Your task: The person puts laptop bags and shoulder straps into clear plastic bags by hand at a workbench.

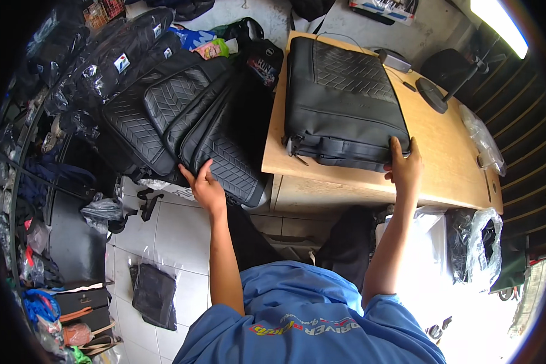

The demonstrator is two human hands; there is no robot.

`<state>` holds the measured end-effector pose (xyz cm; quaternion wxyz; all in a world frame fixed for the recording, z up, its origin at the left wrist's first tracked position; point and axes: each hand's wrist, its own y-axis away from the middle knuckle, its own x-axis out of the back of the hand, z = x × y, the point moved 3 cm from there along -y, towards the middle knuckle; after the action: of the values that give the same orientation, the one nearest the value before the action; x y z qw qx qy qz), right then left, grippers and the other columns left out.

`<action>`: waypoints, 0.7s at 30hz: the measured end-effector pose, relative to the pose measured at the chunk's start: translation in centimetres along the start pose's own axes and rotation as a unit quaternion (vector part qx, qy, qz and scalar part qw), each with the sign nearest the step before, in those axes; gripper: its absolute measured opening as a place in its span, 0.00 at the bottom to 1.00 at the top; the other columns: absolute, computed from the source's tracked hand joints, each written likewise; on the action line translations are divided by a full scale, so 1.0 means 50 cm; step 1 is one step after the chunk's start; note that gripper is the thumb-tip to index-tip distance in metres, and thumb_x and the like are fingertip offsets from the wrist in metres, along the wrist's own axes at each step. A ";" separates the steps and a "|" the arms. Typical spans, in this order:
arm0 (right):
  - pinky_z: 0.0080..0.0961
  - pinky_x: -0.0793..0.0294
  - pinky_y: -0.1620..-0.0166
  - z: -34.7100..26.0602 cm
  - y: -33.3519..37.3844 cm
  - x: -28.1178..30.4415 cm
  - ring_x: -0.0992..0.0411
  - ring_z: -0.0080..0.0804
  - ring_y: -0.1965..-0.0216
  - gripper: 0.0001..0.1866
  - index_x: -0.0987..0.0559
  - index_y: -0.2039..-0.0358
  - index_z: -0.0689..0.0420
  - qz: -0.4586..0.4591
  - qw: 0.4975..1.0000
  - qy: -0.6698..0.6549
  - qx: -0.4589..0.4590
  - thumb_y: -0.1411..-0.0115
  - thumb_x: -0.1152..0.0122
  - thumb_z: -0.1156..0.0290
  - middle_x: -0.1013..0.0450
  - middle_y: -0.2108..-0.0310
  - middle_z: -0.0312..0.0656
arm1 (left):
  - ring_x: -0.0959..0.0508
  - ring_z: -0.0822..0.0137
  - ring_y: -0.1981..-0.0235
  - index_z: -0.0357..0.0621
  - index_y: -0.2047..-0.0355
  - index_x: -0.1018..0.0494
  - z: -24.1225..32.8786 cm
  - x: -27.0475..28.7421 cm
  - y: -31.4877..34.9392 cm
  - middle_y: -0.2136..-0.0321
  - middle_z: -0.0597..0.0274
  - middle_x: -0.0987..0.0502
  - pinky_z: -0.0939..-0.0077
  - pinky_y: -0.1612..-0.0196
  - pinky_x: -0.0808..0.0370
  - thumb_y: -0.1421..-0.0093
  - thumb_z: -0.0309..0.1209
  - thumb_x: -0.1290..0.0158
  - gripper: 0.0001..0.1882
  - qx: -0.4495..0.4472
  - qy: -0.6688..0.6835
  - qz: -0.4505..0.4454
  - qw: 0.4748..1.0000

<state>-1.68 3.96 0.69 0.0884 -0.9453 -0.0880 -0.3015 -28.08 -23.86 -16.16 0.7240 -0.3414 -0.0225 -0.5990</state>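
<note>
A black bag with a chevron-textured panel lies flat on the wooden desk. My right hand grips its near right corner, thumb on top and fingers curled at the side. To the left of the desk, several similar black bags with the same textured panels lean in an overlapping row. My left hand touches the near edge of these bags, its thumb and forefinger spread apart. A zipper pull hangs at the desk bag's near left corner.
On the desk stand a lamp, a small grey box and clear plastic wrapping. Plastic-wrapped black bags pile up at the far left. A wrapped black item lies on the tiled floor.
</note>
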 end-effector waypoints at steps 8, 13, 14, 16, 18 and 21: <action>0.25 0.30 0.84 -0.014 0.015 -0.002 0.30 0.30 0.89 0.41 0.45 0.39 0.66 0.063 0.995 0.072 -0.023 0.39 0.50 0.45 0.32 0.89 0.43 | 0.35 0.43 0.44 0.56 0.63 0.20 -0.010 0.003 0.005 0.37 0.39 0.51 0.64 0.51 0.28 0.42 0.20 0.51 0.15 -0.017 0.007 0.007 1.000; 0.20 0.35 0.80 -0.071 0.189 -0.104 0.34 0.24 0.87 0.17 0.27 0.55 0.62 -0.140 0.957 -0.087 0.240 0.37 0.48 0.62 0.30 0.86 0.40 | 0.36 0.41 0.43 0.54 0.63 0.21 -0.009 0.011 0.002 0.37 0.35 0.52 0.64 0.51 0.29 0.44 0.19 0.51 0.15 -0.014 0.027 0.000 1.000; 0.18 0.29 0.77 -0.092 0.253 -0.159 0.28 0.24 0.82 0.16 0.25 0.57 0.63 -0.392 0.918 -0.060 0.032 0.37 0.50 0.63 0.28 0.82 0.42 | 0.36 0.41 0.44 0.54 0.63 0.21 -0.026 0.016 0.004 0.37 0.35 0.52 0.64 0.51 0.29 0.43 0.20 0.51 0.14 -0.016 0.020 0.003 1.000; 0.19 0.26 0.75 -0.012 0.308 -0.306 0.26 0.24 0.77 0.25 0.27 0.53 0.64 -0.595 0.795 -0.115 -0.026 0.39 0.45 0.54 0.26 0.75 0.44 | 0.36 0.40 0.44 0.54 0.63 0.21 -0.007 0.002 0.002 0.38 0.35 0.52 0.64 0.51 0.29 0.43 0.20 0.51 0.14 -0.025 0.021 -0.006 0.999; 0.28 0.24 0.67 0.114 0.339 -0.475 0.25 0.28 0.63 0.34 0.33 0.47 0.64 -0.586 0.772 -0.190 -0.158 0.43 0.41 0.49 0.26 0.63 0.47 | 0.35 0.40 0.44 0.54 0.63 0.21 0.005 0.000 -0.004 0.38 0.34 0.52 0.64 0.52 0.29 0.43 0.20 0.52 0.14 -0.034 0.013 -0.006 0.999; 0.39 0.29 0.55 0.181 0.324 -0.622 0.29 0.31 0.57 0.32 0.30 0.50 0.62 -0.442 0.755 -0.304 -0.378 0.44 0.40 0.48 0.28 0.58 0.48 | 0.38 0.40 0.42 0.53 0.64 0.20 0.006 0.006 -0.003 0.39 0.33 0.50 0.64 0.46 0.33 0.42 0.22 0.51 0.12 0.004 0.057 -0.017 0.998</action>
<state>-18.09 -13.24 -26.65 -0.4508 -0.7994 -0.3971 -0.0128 -28.03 -23.96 -15.74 0.7153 -0.3032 0.0108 -0.6296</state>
